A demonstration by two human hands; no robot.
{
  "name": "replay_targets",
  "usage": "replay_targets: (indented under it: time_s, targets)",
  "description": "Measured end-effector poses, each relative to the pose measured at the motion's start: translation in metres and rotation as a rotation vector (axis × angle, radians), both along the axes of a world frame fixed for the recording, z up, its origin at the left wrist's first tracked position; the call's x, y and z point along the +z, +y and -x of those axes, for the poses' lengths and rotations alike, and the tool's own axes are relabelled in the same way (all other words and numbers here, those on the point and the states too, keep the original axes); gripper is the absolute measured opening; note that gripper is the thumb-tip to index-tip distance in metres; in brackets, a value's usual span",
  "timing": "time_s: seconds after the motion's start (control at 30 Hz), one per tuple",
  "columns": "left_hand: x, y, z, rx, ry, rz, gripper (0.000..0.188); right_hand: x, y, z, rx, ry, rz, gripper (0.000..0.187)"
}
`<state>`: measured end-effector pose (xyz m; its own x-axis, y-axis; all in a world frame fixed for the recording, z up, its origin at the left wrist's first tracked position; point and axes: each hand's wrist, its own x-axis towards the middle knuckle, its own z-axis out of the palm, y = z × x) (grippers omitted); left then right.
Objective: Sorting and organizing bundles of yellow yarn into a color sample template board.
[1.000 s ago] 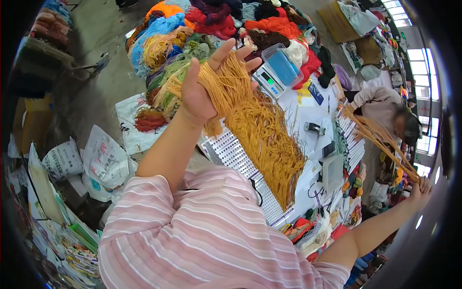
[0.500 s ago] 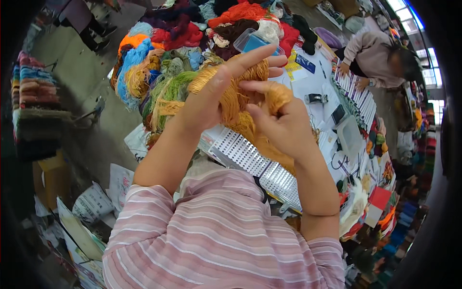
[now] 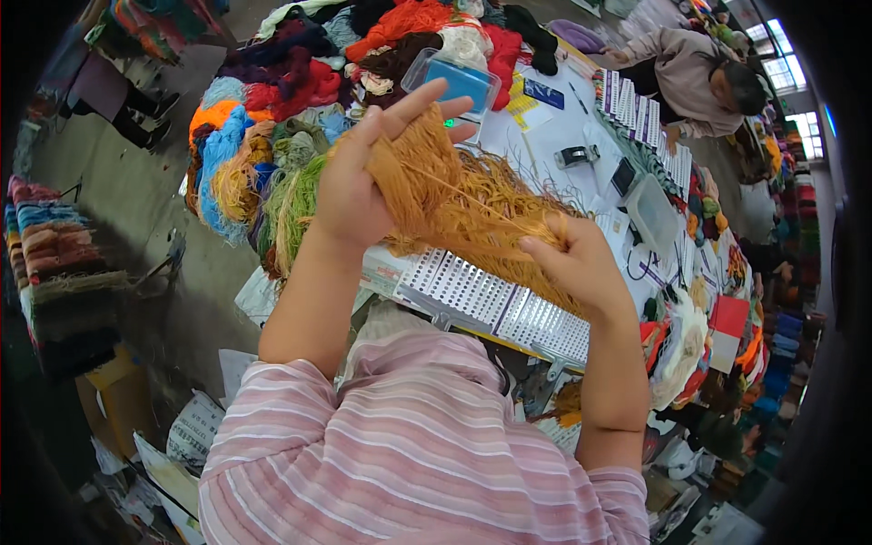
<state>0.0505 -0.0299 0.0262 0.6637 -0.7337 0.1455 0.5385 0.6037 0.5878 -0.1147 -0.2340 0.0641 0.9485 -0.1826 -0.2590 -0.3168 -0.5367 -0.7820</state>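
Observation:
A golden-brown skein of yarn point(image 3: 413, 173) hangs over my left hand point(image 3: 354, 186), whose fingers stretch up and to the right behind the strands. My right hand point(image 3: 586, 263) is lower and to the right, its thumb and fingers closed on a tuft of the same yarn. A few thin strands run taut between the two hands. More loose golden yarn point(image 3: 495, 204) spreads over the table below, between my hands. Close to my body, under the yarn, lies a white card point(image 3: 454, 286) with rows of dark holes. The left fingers' far sides are partly hidden by yarn.
Piles of coloured yarn point(image 3: 300, 73) cover the table's far left. A clear box with blue contents point(image 3: 459, 86), a black tape dispenser point(image 3: 577, 156), a phone point(image 3: 623, 176) and a clear lidded tray point(image 3: 652, 211) lie beyond. A person point(image 3: 699, 77) leans over striped cards at the far right.
My hands have moved apart, the right one down and to the right. The bundled golden yarn is now spread out, with strands drawn between them. The view has shifted slightly.

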Motion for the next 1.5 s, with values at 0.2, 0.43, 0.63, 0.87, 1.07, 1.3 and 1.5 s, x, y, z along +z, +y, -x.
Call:
replay_targets:
  time_s: [0.2, 0.43, 0.63, 0.87, 1.07, 1.3, 1.5]
  targets:
    - [-0.024, -0.003, -0.001, -0.007, 0.172, 0.538, 0.058, -0.008, 0.015, 0.048, 0.028, 0.177, -0.264, 0.018]
    - [0.014, 0.094, 0.02, -0.092, 0.252, 0.928, 0.038, 0.005, -0.11, 0.178, -0.831, -0.037, -0.579, 0.013]
    - [0.039, 0.217, 0.061, 0.611, -0.136, 0.869, 0.013, 0.068, -0.224, 0.323, -0.809, -0.48, -0.696, 0.022]
    - [0.047, 0.3, 0.143, 0.963, -0.169, 0.316, 0.013, 0.016, -0.302, 0.368, -0.895, -0.594, -0.69, 0.029]
    - [-0.069, 0.243, 0.132, 0.74, -0.001, -0.02, 0.019, -0.194, -0.231, 0.262, -1.063, -0.216, -0.744, 0.034]
    - [-0.32, 0.142, 0.11, 0.629, 0.187, 0.033, 0.027, -0.364, -0.177, 0.21, -1.023, 0.027, -0.923, 0.041]
    - [-0.429, 0.137, 0.106, 0.448, 0.37, 0.13, 0.025, -0.424, -0.135, 0.15, -0.531, 0.019, -0.764, 0.033]
